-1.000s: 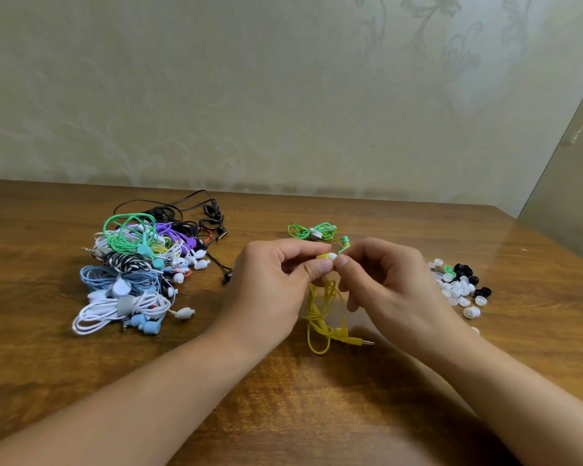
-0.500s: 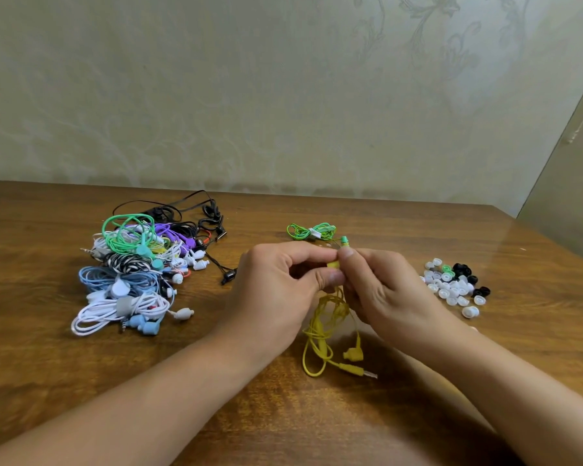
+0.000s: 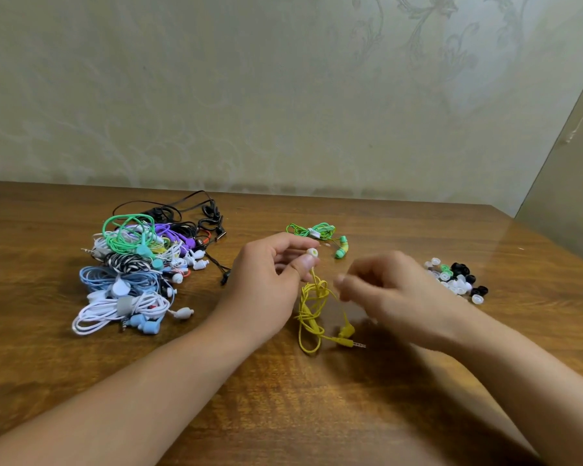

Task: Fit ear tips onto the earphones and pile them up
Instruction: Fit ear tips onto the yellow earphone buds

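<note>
1. The left hand (image 3: 266, 284) pinches a yellow earbud (image 3: 312, 253) between thumb and forefinger; a white tip already sits on the bud, facing up.
2. The right hand (image 3: 394, 290) hovers just right of it, blurred, fingers loosely curled and holding nothing that shows.
3. The yellow cord (image 3: 312, 311) hangs from the left hand in a loose coil down to the desk (image 3: 283, 415), its second bud and plug lying between the two wrists.
4. One green earphone (image 3: 320, 233), bundled with a tie, lies just beyond the hands.
5. A pile of earphones (image 3: 138, 267) sits well to the left: white, blue, green, purple, black and a striped set, too tangled to count.
6. A heap of loose ear tips (image 3: 458, 279) lies at the right, partly hidden behind the right hand; mostly white, several black, at least one green.
7. A patterned wall (image 3: 283, 95) stands behind the desk.
</note>
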